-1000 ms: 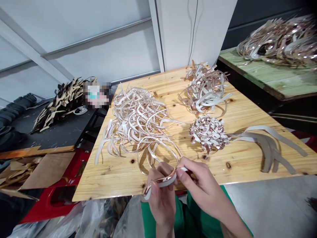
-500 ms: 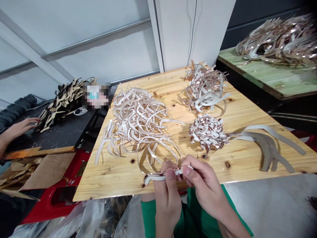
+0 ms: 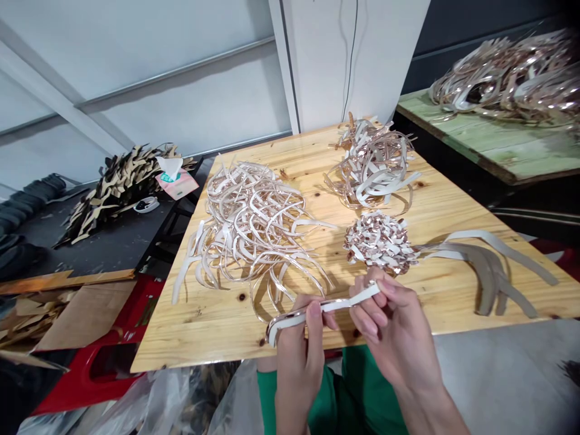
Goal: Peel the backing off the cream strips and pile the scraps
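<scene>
Head view showed a thin pale strip with a shiny copper-toned edge [image 3: 338, 305] held between the person's two hands, in front of the near edge of the wooden surface [image 3: 203, 332]. The left hand [image 3: 301, 347] had its grip closed on the strip's middle, thumb on top, while the right hand [image 3: 399, 335] pinched the far end between thumb and forefinger. Half a second earlier the hands were nearly together; since then the right hand had drawn away to the right, and a longer stretch of strip lay bare between them. A co-worker's hand seen earlier at the far left was gone. The strip's long axis ran across the person's front, climbing gently from lower left to upper right, with a slight kink just short of the right fingers. Its right end pointed up toward the heap of short pieces [image 3: 380, 241]; its left end stuck out past the left hand and curled downward. Beyond the hands, the big tangle of long strips [image 3: 254, 211] lay to the left, another tangle [image 3: 380, 160] behind the heap, and some loose flat strips [image 3: 492, 272] to the right.
</scene>
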Tool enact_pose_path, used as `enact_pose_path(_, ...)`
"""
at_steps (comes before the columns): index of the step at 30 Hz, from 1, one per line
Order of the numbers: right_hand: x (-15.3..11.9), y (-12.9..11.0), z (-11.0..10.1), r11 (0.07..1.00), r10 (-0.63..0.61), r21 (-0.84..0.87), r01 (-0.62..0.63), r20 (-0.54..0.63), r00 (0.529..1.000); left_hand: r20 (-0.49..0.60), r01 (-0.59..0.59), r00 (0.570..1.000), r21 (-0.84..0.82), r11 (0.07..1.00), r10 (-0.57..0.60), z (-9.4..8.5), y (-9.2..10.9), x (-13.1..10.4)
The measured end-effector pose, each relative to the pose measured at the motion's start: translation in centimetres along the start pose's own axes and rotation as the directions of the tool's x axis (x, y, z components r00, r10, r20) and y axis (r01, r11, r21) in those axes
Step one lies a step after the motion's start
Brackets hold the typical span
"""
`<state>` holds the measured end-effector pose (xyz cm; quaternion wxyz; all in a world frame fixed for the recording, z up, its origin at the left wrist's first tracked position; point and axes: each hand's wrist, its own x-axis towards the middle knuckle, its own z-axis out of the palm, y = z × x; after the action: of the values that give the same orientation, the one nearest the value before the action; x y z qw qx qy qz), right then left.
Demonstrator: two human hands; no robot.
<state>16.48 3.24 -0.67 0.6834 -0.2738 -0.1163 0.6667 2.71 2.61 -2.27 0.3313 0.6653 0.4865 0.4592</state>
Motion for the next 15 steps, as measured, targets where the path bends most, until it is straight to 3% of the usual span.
enact_pose_path(4, -0.4, -0.7, 0.1, 0.998, -0.038, 0.041, 0.039, -0.022, 0.999, -0.016, -0.001, 1.000, 0.014, 1.000, 0.001, -0.2, 0.3, -0.1)
enact_pose_path(9, -0.6, -0.3, 0.3, 0.993, -0.117, 0.027, 0.118, -0.030, 0.993, -0.202, 0.058, 0.977, -0.081, 0.995, -0.073, 0.3, 0.8, -0.4)
enact_pose_path(12, -0.6, 0.1, 0.4, 0.985, -0.166, -0.060, 0.164, -0.023, 0.986, -0.317, 0.069, 0.937, -0.236, 0.969, -0.144, 1.0, 0.8, -0.7)
enact_pose_path(15, -0.6, 0.3, 0.3, 0.980, -0.159, -0.114, 0.162, 0.034, 0.987, -0.330, 0.085, 0.907, -0.463, 0.882, -0.261, 1.7, 0.5, -0.8)
